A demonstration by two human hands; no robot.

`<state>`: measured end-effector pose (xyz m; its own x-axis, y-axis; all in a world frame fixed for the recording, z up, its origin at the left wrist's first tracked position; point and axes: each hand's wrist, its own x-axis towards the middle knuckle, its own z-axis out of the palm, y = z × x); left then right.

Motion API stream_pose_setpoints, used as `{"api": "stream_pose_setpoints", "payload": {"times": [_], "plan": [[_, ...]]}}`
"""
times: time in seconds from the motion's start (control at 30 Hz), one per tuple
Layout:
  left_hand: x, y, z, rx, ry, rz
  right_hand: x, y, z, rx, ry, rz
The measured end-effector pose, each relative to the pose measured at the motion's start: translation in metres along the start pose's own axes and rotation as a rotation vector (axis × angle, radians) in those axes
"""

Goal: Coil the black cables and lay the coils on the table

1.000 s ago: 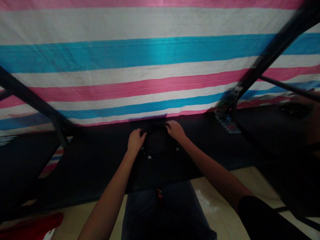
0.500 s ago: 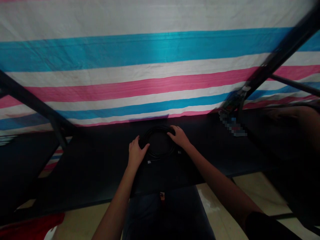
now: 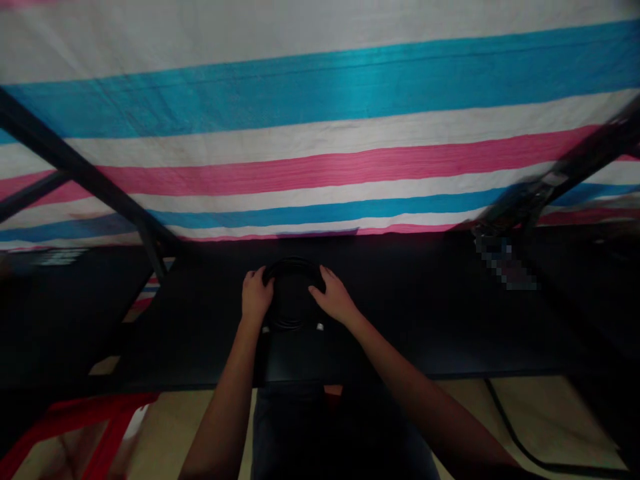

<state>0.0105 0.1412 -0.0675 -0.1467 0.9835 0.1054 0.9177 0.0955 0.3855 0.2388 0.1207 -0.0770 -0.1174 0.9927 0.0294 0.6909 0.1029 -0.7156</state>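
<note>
- Nearest the camera, the person's dark-trousered lap [image 3: 345,433] fills the bottom middle, with both bare forearms reaching forward from it.
- The left hand [image 3: 257,297] and the right hand [image 3: 334,299] now sit closer together than half a second ago, pressing on either side of the coiled black cable [image 3: 293,293].
- The coil looks smaller and tighter than before; judging from that, the gathering of the loops seems nearly finished.
- Left-hand fingers curl over the coil's left rim, held together; right-hand fingers lie slightly spread across its right rim. Neither hand lifts it.
- The coil rests on the dark table [image 3: 400,320], near its front edge and directly ahead of the person; two pale connector ends show at its near side.
- The view has shifted, so the coil sits left of where it appeared earlier.
- Left of the table, a red frame [image 3: 100,427] stands on the pale floor [image 3: 500,413], where a black cord trails.
- Behind the table hangs a striped tarpaulin [image 3: 320,133], crossed by dark metal bars [image 3: 75,167].
</note>
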Motion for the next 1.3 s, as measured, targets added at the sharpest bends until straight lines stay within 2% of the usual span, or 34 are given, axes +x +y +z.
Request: {"api": "stream_pose_setpoints", "payload": {"times": [0.1, 0.23, 0.37, 0.5, 0.6, 0.77, 0.97, 1.03, 1.1, 1.2, 1.3], "plan": [[-0.01, -0.019, -0.013, 0.015, 0.046, -0.082, -0.012, 0.001, -0.002, 0.081, -0.033, -0.057], [-0.02, -0.029, -0.017, 0.01, 0.08, -0.098, -0.036, 0.008, 0.002, 0.079, -0.025, -0.078], [-0.02, -0.037, -0.018, 0.019, 0.092, -0.073, -0.06, -0.004, 0.033, 0.133, 0.007, -0.038], [-0.016, -0.05, -0.025, 0.04, 0.1, -0.044, -0.068, -0.02, 0.057, 0.245, 0.002, -0.027], [-0.015, -0.057, -0.028, 0.041, 0.111, -0.029, -0.066, -0.021, 0.057, 0.294, -0.006, -0.046], [-0.014, -0.064, -0.024, 0.007, 0.14, -0.039, -0.07, -0.015, 0.051, 0.284, 0.09, -0.128], [-0.013, -0.066, -0.023, -0.016, 0.125, -0.029, -0.074, -0.016, 0.061, 0.304, 0.162, -0.164], [-0.016, -0.066, -0.026, -0.001, 0.125, -0.027, -0.062, -0.001, 0.043, 0.286, 0.196, -0.185], [-0.024, -0.067, -0.031, 0.023, 0.161, -0.038, -0.044, 0.032, 0.0, 0.18, 0.321, -0.139], [-0.04, -0.073, -0.037, -0.014, 0.252, -0.023, -0.02, 0.112, -0.105, -0.15, 0.583, 0.107], [-0.059, -0.079, -0.039, -0.115, 0.315, -0.008, -0.013, 0.2, -0.217, -0.494, 0.677, 0.407]]}}
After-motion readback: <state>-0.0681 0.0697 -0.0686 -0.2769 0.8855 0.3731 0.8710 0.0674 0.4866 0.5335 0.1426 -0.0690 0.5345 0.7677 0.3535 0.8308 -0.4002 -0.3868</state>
